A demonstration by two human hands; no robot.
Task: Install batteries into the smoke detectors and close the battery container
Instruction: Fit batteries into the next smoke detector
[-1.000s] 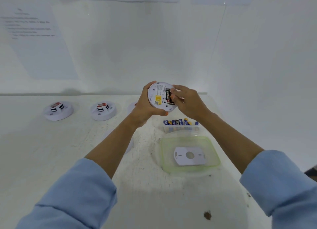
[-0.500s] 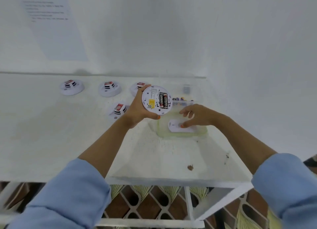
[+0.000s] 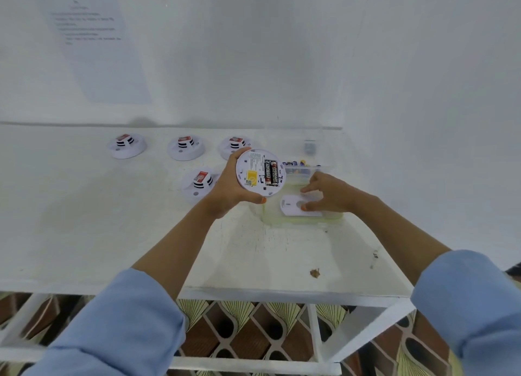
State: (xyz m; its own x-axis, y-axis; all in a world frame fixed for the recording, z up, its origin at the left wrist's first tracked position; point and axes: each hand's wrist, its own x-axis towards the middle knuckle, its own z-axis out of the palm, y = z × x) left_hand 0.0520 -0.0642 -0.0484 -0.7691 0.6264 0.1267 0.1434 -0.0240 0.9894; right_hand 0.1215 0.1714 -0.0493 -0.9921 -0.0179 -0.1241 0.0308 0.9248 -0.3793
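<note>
My left hand [image 3: 227, 194] grips a white round smoke detector [image 3: 253, 170] by its rim, back side toward me, tilted above the table. Two black batteries [image 3: 271, 173] sit side by side in its compartment. My right hand [image 3: 329, 192] reaches down to a white cover plate [image 3: 289, 208] lying on a green-tinted container lid [image 3: 270, 221], and thumb and fingers pinch the plate. Behind it stands a clear battery container [image 3: 306, 169] with several batteries in it, open on top.
Several other smoke detectors lie on the white table: three in a back row [image 3: 127, 146] [image 3: 186, 148] [image 3: 234, 145], one nearer [image 3: 198, 182]. A small grey object [image 3: 309, 146] stands by the wall. The table's front edge [image 3: 253, 291] is near; walls close the back and right.
My right hand left the detector and dropped onto the cover plate on the lid, where it now grips the plate. The left hand lowered the detector slightly. The camera tilted down.
</note>
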